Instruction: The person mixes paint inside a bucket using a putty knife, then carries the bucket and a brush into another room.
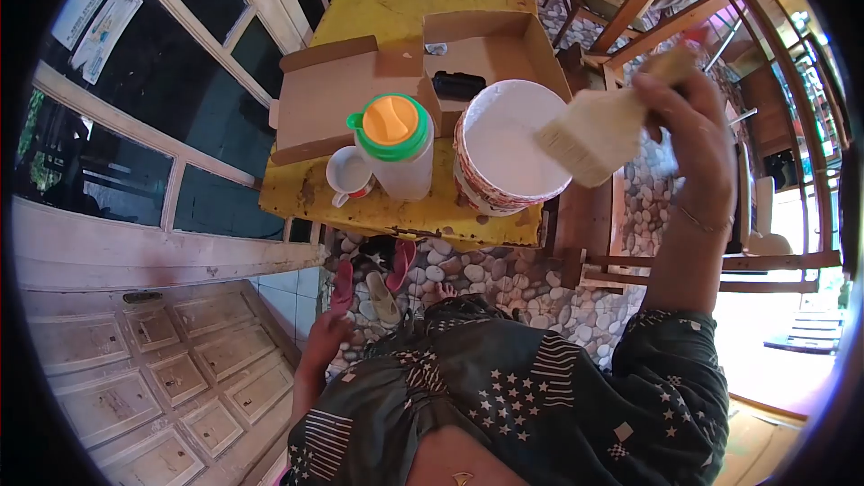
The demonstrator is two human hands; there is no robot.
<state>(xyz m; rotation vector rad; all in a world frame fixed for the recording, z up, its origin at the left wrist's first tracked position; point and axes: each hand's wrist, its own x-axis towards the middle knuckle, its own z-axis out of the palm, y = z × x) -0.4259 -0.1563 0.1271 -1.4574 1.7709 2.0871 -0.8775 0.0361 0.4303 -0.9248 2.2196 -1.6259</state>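
Here we are at the yellow desk (pixel 382 22), and the action is in the upper right of the frame: the right hand (pixel 691 112) has the wide brush (pixel 594 137), its grip closed firmly around the handle, bristles slanting down to the lower left. And look where they are, right over the near edge of the bucket (pixel 479 184) as the camera sees it! Touching the rim or just above it? One view won't settle that.

The bucket stands at centre right of the desk, white liquid (pixel 511 139) inside, paint by the look of it. So the step in hand, I'd judge, is brush work at the bucket, loading or draining the bristles. The next move calls for a steady wrist and bristles kept over the bucket, so drips fall inside.

Down in the lower left, the left hand (pixel 329 335) hangs below the desk, blurred; how far its grip is spread, or whether it has hold of anything, I can't tell. Left of the bucket, the lidded bottle (pixel 403 171) and mug (pixel 346 173) are close beside each other, with a cardboard box (pixel 346 108) behind.
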